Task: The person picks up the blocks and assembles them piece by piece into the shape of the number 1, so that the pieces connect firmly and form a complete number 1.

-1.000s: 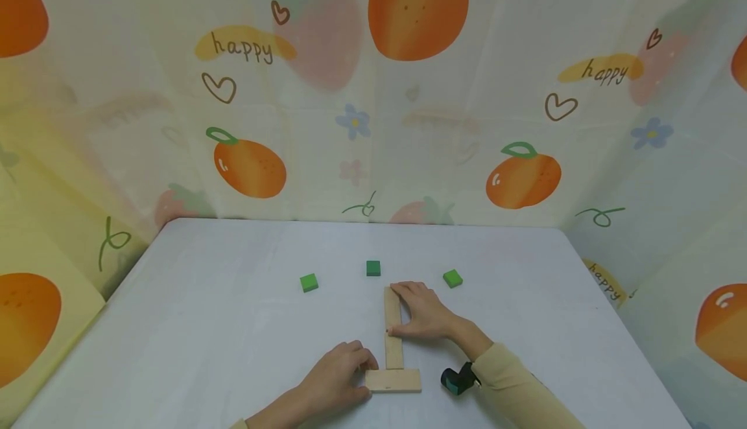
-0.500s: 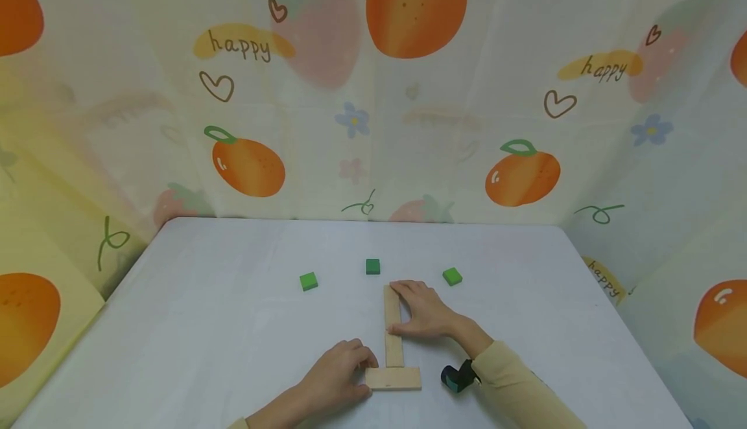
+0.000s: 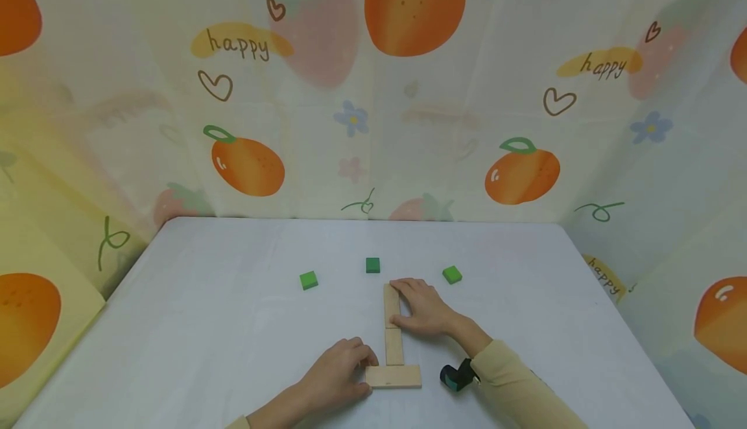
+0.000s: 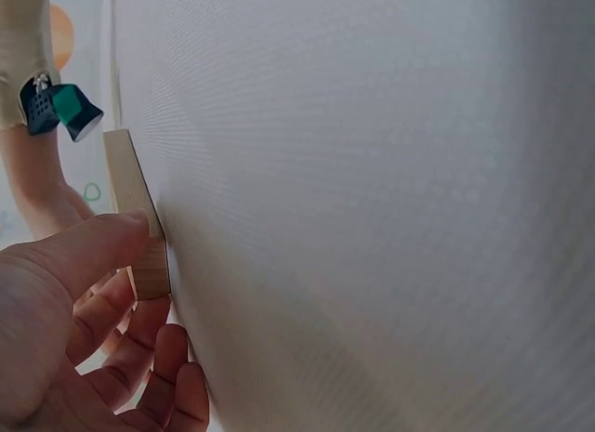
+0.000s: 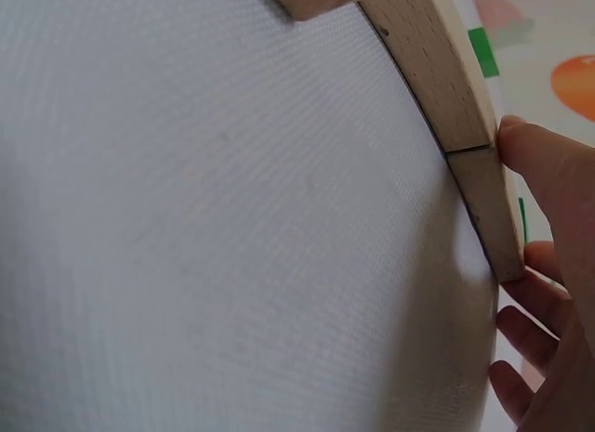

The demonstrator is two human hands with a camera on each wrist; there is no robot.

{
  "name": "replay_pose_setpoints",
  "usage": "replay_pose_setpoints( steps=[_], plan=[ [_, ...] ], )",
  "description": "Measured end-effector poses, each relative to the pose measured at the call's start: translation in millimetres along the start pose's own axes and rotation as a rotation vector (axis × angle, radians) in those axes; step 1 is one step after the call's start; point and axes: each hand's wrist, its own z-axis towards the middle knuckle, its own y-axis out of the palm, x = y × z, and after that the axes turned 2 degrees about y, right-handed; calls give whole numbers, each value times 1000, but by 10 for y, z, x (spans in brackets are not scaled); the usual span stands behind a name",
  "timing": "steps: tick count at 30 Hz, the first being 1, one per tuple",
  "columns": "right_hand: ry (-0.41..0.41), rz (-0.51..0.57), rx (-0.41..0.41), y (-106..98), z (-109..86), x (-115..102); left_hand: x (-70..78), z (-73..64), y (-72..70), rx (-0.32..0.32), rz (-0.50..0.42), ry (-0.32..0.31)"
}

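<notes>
The crosswise block (image 3: 397, 377), at the fingers of the left hand (image 3: 332, 372), is showing pale, bare wood with a smooth matt face. The far block (image 3: 390, 306), at the fingers of the right hand (image 3: 427, 312), is showing the same finish. The middle block (image 3: 394, 347), between the hands, is displaying grain flecks and a small dark pit. Beyond both hands, green blocks (image 3: 373, 265) are appearing smooth; their material is remaining indeterminate. Beneath the hands, the table cover (image 3: 204, 332) is presenting matt, finely textured cloth. Behind the right hand, the sleeve (image 3: 522, 377) is appearing as matt cloth.
</notes>
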Motion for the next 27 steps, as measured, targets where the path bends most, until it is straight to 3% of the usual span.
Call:
replay_pose_setpoints(
  steps=[27],
  plan=[
    [6, 25, 31, 25, -8, 0, -14, 1, 6, -10, -13, -8]
  ],
)
